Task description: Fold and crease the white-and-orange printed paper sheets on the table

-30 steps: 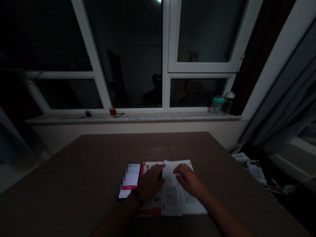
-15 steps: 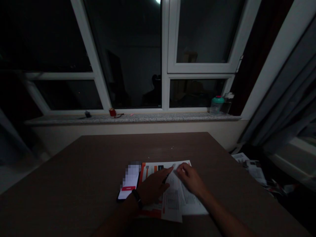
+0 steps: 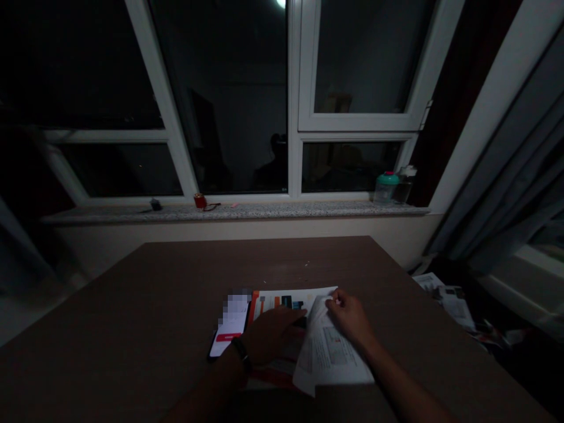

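1. The right hand (image 3: pixel 348 314) has its thumb and fingertips clamped on the upper part of a printed page (image 3: pixel 312 346), whose left side bows up off the sheets below.
2. The left hand (image 3: pixel 269 333) is outstretched, fingers extended toward that curling page; whether its fingertips touch the paper is too dark to tell. A dark band (image 3: pixel 241 352) circles the wrist.
3. The page belongs to an open booklet (image 3: pixel 268 296), which lies under both hands on the near part of the table. Orange shows along its left edge, small pictures across its upper left side.
4. Just left of the booklet lies a phone (image 3: pixel 230 329), its screen lit, with a red bar low down; part of it is pixelated.
5. The brown table (image 3: pixel 132 329) reaches toward the window wall.
6. On the speckled sill (image 3: pixel 273 210) stand a teal-lidded bottle (image 3: pixel 386 187), a white-capped bottle (image 3: pixel 406 185) beside it, and, well to the left, a small red object (image 3: pixel 200 201).
7. Beyond the table's right edge are loose papers (image 3: pixel 456 305), near a grey curtain (image 3: pixel 497 188).
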Demonstrator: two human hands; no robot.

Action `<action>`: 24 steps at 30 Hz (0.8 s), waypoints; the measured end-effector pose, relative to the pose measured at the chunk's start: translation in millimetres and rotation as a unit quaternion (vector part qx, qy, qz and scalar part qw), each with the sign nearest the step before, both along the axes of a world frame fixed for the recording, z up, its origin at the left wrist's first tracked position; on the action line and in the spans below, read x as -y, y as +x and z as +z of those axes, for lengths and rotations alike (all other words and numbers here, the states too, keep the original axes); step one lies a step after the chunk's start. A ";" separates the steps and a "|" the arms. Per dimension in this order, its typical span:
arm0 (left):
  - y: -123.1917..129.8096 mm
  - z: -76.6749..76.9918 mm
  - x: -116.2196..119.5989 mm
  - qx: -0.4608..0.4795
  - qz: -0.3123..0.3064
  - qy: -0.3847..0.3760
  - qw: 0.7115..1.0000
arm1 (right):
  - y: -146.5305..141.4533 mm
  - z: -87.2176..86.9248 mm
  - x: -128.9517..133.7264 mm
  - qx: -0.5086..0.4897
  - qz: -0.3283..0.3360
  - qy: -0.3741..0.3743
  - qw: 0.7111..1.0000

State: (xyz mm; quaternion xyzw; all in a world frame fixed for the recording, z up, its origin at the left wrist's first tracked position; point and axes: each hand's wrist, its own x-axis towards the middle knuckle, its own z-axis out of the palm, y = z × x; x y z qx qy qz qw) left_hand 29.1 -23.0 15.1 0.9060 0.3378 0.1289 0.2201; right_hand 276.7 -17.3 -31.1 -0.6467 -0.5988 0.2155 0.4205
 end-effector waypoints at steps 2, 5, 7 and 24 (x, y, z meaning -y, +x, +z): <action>-0.8 -2.0 -3.0 -0.012 0.007 0.024 1.000 | 4.8 -1.2 -1.2 0.006 -0.014 0.002 1.000; -1.8 -3.2 -6.4 -0.019 0.027 0.046 0.998 | 8.1 -2.5 -2.0 0.015 -0.031 -0.007 0.999; -2.0 -3.3 -7.3 -0.023 0.030 0.055 0.998 | 7.8 -2.7 -1.6 0.019 -0.028 -0.018 0.999; -1.5 -18.6 -3.3 -0.033 -0.045 0.064 0.996 | -4.4 8.7 5.1 0.023 0.020 0.014 0.999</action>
